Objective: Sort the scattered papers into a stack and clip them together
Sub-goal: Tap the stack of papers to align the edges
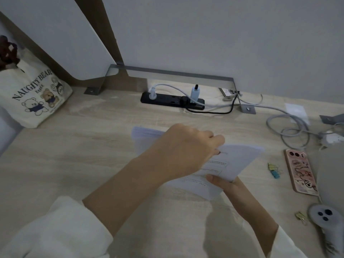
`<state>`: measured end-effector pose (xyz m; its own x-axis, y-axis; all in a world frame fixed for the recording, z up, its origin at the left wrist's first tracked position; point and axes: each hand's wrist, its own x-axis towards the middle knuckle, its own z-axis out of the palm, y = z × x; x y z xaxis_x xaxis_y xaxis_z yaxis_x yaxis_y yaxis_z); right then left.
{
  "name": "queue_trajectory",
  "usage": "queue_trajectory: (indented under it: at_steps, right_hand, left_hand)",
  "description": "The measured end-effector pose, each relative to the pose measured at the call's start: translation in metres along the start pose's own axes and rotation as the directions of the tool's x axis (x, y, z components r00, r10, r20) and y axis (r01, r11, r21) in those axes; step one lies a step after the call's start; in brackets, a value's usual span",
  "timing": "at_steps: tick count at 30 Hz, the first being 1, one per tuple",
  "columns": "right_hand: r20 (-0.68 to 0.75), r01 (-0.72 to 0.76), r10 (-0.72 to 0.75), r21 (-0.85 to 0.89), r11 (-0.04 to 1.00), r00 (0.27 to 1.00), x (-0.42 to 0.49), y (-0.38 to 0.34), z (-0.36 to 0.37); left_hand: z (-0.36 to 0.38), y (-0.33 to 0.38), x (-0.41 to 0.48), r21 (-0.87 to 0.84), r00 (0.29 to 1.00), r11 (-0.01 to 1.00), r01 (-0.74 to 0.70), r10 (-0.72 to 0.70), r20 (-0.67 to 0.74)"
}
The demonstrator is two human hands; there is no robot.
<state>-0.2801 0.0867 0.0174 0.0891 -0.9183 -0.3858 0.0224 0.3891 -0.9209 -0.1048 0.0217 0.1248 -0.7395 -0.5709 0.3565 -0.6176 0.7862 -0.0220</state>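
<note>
A bundle of white printed papers (234, 162) is held just above the wooden desk (74, 155) in the middle of the view. My left hand (184, 149) reaches across from the left and grips the papers at their top, fingers curled over the sheets. My right hand (223, 183) pinches the lower right corner from below, thumb on top. More sheets (143, 135) stick out behind my left hand. Yellow and blue binder clips (273, 170) lie to the right of the papers, and a gold one (301, 216) lies nearer me.
A pink phone (301, 172) lies face down right of the clips. A black power strip (173, 100) with chargers and cables (290, 127) sits at the back. A bear-print tote bag (31, 95) stands at the left. A grey controller (327, 218) rests at the lower right.
</note>
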Motion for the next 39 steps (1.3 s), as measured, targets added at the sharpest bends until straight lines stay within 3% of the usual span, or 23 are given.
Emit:
queue_trajectory:
  at_steps: [2, 4, 6, 7, 9, 12, 17, 20, 23, 25, 27, 30, 33, 36, 39]
  right_hand:
    - [-0.014, -0.075, 0.075, -0.071, 0.995, 0.997, -0.001, 0.005, -0.008]
    - [-0.102, -0.138, 0.127, -0.111, 0.984, 0.987, -0.001, 0.010, -0.024]
    - [-0.175, -0.130, 0.121, -0.039, 0.991, 0.977, -0.002, 0.013, -0.042]
    - [-0.179, -0.103, 0.106, 0.026, 0.994, 0.978, -0.002, 0.012, -0.048]
    - [-0.149, -0.052, 0.072, 0.131, 0.990, 0.986, 0.000, 0.011, -0.052]
    - [-0.108, -0.013, 0.031, 0.163, 0.987, 0.994, 0.008, 0.006, -0.036]
    - [-0.323, 0.055, -0.049, 0.010, 0.998, 0.945, 0.022, 0.007, 0.006]
    - [-0.360, 0.112, -0.107, -0.007, 0.994, 0.927, 0.025, 0.011, 0.023]
    - [-0.363, 0.143, -0.128, 0.015, 0.990, 0.923, 0.029, 0.019, 0.023]
    - [-0.351, 0.103, -0.088, 0.022, 0.994, 0.932, 0.033, 0.029, 0.022]
    - [-0.317, 0.044, -0.035, 0.021, 0.999, 0.948, 0.037, 0.041, 0.023]
    - [-0.312, 0.024, -0.018, 0.014, 1.000, 0.950, 0.040, 0.043, 0.021]
    - [-0.318, 0.063, -0.056, 0.010, 0.998, 0.947, 0.042, 0.038, 0.011]
    - [-0.268, -0.002, -0.008, -0.038, 0.999, 0.963, 0.044, 0.042, 0.004]
    - [-0.240, -0.061, 0.040, -0.080, 0.995, 0.970, 0.046, 0.043, 0.001]
  left_hand:
    - [-0.007, -0.011, -0.007, -0.110, 0.996, 0.990, 0.092, -0.091, 0.007]
    - [-0.017, -0.029, -0.017, -0.270, 0.961, 0.923, 0.276, -0.275, 0.043]
    - [-0.021, -0.044, -0.032, -0.352, 0.906, 0.847, 0.399, -0.422, 0.013]
    - [-0.019, -0.050, -0.042, -0.413, 0.872, 0.794, 0.447, -0.490, 0.000]
    - [-0.009, -0.054, -0.058, -0.604, 0.764, 0.592, 0.534, -0.644, 0.044]
    - [0.013, -0.053, -0.080, -0.787, 0.604, 0.295, 0.541, -0.788, 0.119]
    - [0.058, -0.043, -0.120, -0.820, 0.494, 0.073, 0.567, -0.827, 0.267]
    - [0.076, -0.032, -0.135, -0.851, 0.418, -0.067, 0.520, -0.850, 0.322]
    - [0.082, -0.025, -0.142, -0.900, 0.328, -0.112, 0.422, -0.906, 0.267]
    - [0.092, -0.024, -0.147, -0.885, 0.290, -0.138, 0.445, -0.913, 0.288]
    - [0.106, -0.025, -0.151, -0.857, 0.282, -0.188, 0.480, -0.892, 0.353]
    - [0.110, -0.027, -0.149, -0.856, 0.274, -0.176, 0.487, -0.899, 0.341]
    - [0.107, -0.027, -0.150, -0.877, 0.225, -0.176, 0.447, -0.927, 0.301]
    - [0.115, -0.031, -0.158, -0.860, 0.182, -0.212, 0.465, -0.927, 0.327]
    - [0.121, -0.034, -0.159, -0.848, 0.197, -0.230, 0.478, -0.913, 0.358]
